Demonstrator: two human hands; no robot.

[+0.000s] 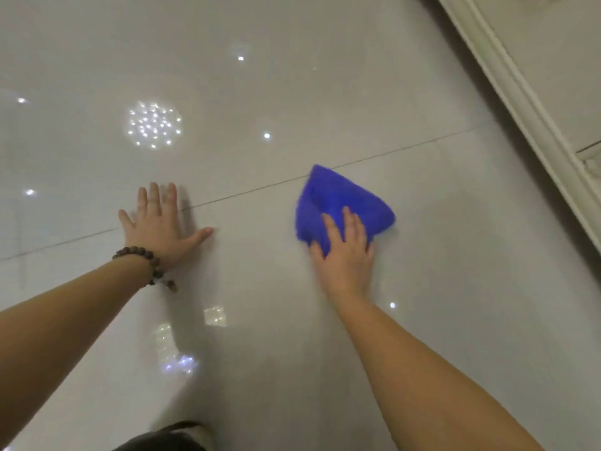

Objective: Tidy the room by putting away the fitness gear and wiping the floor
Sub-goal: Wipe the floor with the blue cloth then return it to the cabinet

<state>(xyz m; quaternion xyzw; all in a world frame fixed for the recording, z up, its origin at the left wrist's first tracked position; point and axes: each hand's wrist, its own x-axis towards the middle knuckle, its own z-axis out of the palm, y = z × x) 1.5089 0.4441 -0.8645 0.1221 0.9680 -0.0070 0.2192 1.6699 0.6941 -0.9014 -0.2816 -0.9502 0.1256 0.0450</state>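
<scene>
Right, blue cloth (338,203) is down flat on the glossy tiled floor (325,92), just past the grout line (247,192), and my right hand (346,252) presses on its near edge, fingers spread on top rather than pinching it, good for pushing a wipe. Left hand (159,229) lies flat on bare tile, fingers straight, holding nothing; I judge it's bracing my weight. Beaded bracelet (146,262) on that wrist. White moulded skirting (527,102) runs along the right.
</scene>
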